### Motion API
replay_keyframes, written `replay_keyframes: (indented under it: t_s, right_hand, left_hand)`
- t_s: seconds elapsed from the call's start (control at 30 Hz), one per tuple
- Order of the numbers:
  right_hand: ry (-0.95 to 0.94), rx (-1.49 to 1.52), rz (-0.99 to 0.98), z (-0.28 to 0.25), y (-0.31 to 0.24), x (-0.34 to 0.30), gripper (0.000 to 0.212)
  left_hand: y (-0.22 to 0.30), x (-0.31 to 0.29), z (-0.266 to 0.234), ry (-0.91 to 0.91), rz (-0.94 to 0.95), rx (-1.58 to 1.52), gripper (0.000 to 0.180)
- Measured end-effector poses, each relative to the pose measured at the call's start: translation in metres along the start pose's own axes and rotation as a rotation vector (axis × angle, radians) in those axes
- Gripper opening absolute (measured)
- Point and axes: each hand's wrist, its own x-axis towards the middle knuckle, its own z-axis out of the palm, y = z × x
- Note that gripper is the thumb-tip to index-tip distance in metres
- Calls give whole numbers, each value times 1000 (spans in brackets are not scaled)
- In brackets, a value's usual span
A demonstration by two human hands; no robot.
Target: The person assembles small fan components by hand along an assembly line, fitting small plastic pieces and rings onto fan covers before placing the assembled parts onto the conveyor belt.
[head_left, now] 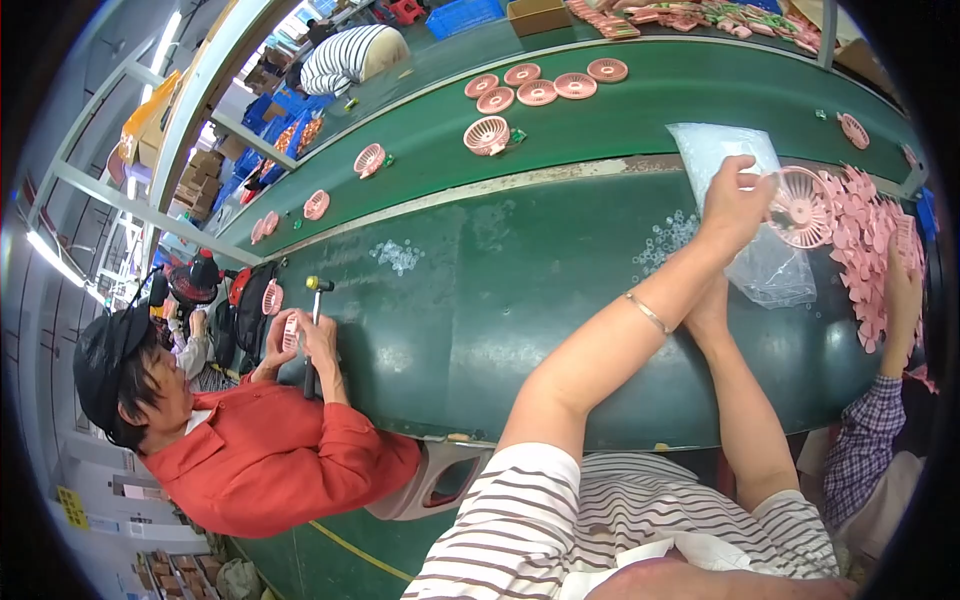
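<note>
My left arm reaches across to the far right, over my right forearm. My left hand (738, 205) has bent fingers, with its fingertips at the near rim of a pink round fan grille (803, 207), which appears raised above the table. Behind that hand lies a clear plastic bag (785, 270) on the green table, and a whitish plastic sheet (705, 150) extends beyond it. My right hand (708, 303) is mostly hidden behind my left wrist; its fingers do not show. Small clear plastic rings (665, 242) lie scattered just left of my hands.
A heap of pink flat parts (862, 240) lies at right, beside a co-worker's plaid sleeve (868, 430). At left, a co-worker in red (270, 450) holds a hammer (315, 330) and a pink part. Pink grilles (487, 135) sit along the green conveyor belt (640, 125).
</note>
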Motion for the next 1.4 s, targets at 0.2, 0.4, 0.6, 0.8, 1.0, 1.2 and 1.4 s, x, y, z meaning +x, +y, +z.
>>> replay_keyframes:
  t_s: [0.2, 0.4, 0.6, 0.8, 1.0, 1.2, 1.4]
  right_hand:
    - [-19, 290, 196, -1, -25, 2, 9]
    - [-83, 428, 378, 0, -26, 1, 9]
    - [-123, 434, 426, 2, -18, -4, 10]
    - [-126, 491, 440, 2, -18, 3, 6]
    - [-92, 393, 306, 1, -27, 3, 8]
    - [-125, 592, 541, -2, -27, 6, 8]
    - [-94, 542, 571, -7, -12, 12, 10]
  left_hand:
    - [10, 63, -109, 412, -8, 131, 25]
    - [32, 84, -284, 1046, -84, -80, 37]
    - [32, 106, -312, 1029, -160, 147, 22]
    - [36, 93, -331, 986, -63, 622, 20]
    - [45, 91, -329, 1032, -278, 697, 30]
    - [63, 79, -332, 903, -201, 693, 19]
    - [74, -33, -244, 94, 59, 787, 10]
